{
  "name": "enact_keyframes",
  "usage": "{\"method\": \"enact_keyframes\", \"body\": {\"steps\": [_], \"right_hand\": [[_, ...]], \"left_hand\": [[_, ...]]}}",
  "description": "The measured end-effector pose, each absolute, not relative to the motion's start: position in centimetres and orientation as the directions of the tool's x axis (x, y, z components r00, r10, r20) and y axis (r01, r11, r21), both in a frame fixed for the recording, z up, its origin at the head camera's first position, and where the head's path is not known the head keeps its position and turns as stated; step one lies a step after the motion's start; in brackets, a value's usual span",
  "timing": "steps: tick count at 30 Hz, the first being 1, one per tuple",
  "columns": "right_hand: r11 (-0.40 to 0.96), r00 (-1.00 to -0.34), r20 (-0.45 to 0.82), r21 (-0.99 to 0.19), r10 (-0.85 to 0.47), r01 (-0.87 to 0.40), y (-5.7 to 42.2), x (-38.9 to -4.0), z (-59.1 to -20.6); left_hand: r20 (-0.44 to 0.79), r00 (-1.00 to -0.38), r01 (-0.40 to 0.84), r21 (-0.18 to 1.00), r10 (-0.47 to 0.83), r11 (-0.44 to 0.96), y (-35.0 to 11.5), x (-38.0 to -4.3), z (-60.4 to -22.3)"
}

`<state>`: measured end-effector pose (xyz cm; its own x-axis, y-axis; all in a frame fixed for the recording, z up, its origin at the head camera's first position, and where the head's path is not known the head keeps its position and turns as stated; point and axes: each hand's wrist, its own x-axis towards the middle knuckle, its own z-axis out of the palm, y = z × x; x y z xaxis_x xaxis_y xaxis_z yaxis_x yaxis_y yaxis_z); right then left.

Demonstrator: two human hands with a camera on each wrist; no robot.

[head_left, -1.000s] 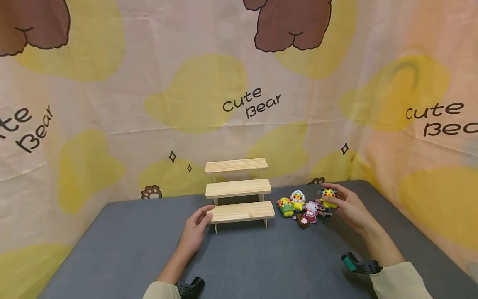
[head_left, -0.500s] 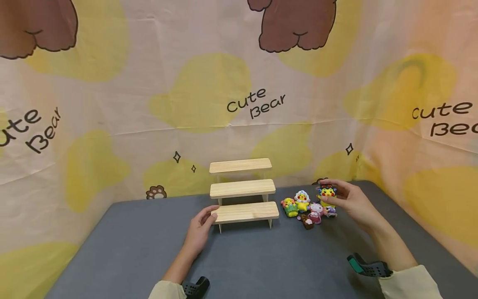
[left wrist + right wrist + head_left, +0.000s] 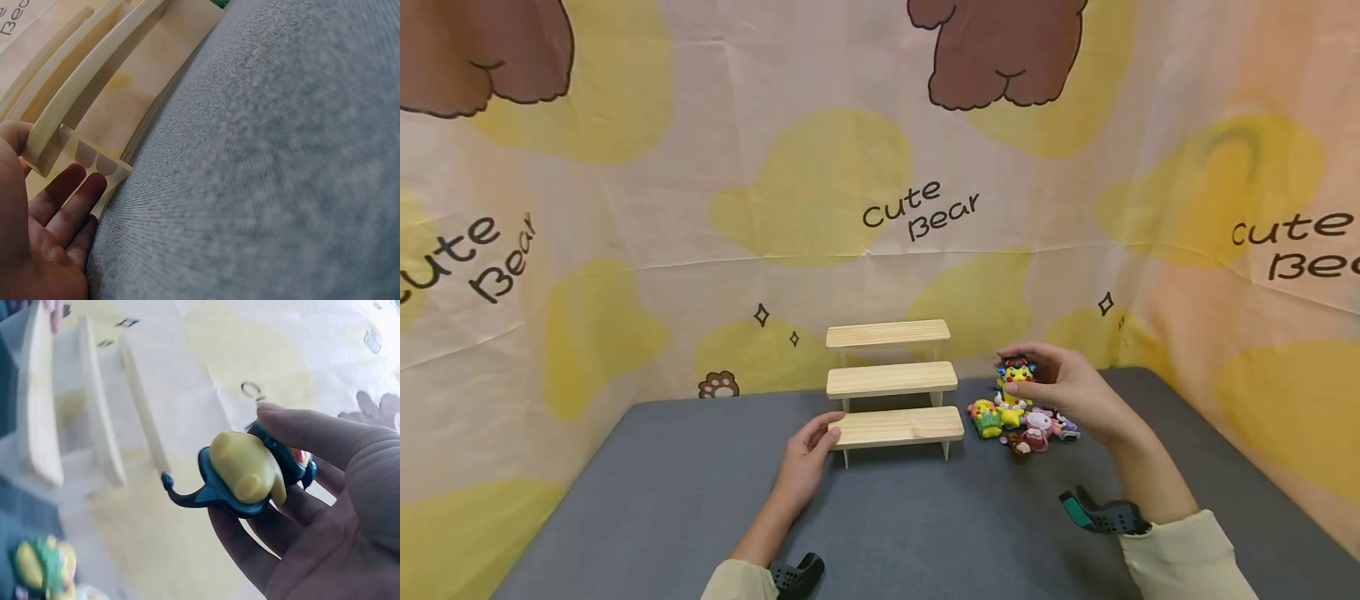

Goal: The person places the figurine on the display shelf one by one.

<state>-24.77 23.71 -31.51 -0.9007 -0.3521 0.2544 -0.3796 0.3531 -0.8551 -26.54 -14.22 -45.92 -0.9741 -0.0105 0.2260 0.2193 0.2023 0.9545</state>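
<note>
A yellow figurine (image 3: pixel 244 469) in a dark blue costume with a curled tail is held between the thumb and fingers of my right hand (image 3: pixel 1075 392). In the head view it is raised just over the other toy figurines (image 3: pixel 1037 427), which lie in a cluster on the table. A three-tier wooden display stand (image 3: pixel 891 379) stands left of them. My left hand (image 3: pixel 803 458) grips the left end of its lowest shelf (image 3: pixel 94 81); the left wrist view shows the thumb at the shelf's end and other fingers (image 3: pixel 69 206) stretched below, beside the leg.
The grey table (image 3: pixel 910 533) meets a cloth backdrop (image 3: pixel 647 208) printed with bears and lettering, which rises behind the stand and along both sides. Close to the stand's right end sits a yellow figurine in green (image 3: pixel 986 418).
My right hand has lifted the yellow figurine off the cluster and carried it left toward the stand. My left hand has stayed on the lowest shelf; the head view has shifted slightly.
</note>
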Motion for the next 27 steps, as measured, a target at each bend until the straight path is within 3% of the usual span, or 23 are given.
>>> {"method": "enact_keyframes", "body": {"steps": [7,17,27], "right_hand": [[0.254,-0.855,0.272,-0.876,-0.441,-0.410,20.6,-25.7,-30.5],[0.133,-0.818,0.367,-0.875,-0.444,-0.465,16.9,-26.3,-30.2],[0.103,-0.788,0.369,-0.874,-0.493,-0.474,14.1,-26.5,-30.8]], "left_hand": [[0.222,-0.975,0.217,0.958,-0.005,0.189,-14.0,-26.6,-46.1],[0.211,-0.977,0.203,0.961,-0.023,0.185,-13.7,-26.7,-46.2],[0.200,-0.979,0.190,0.962,-0.032,0.199,-14.2,-26.8,-45.7]]}}
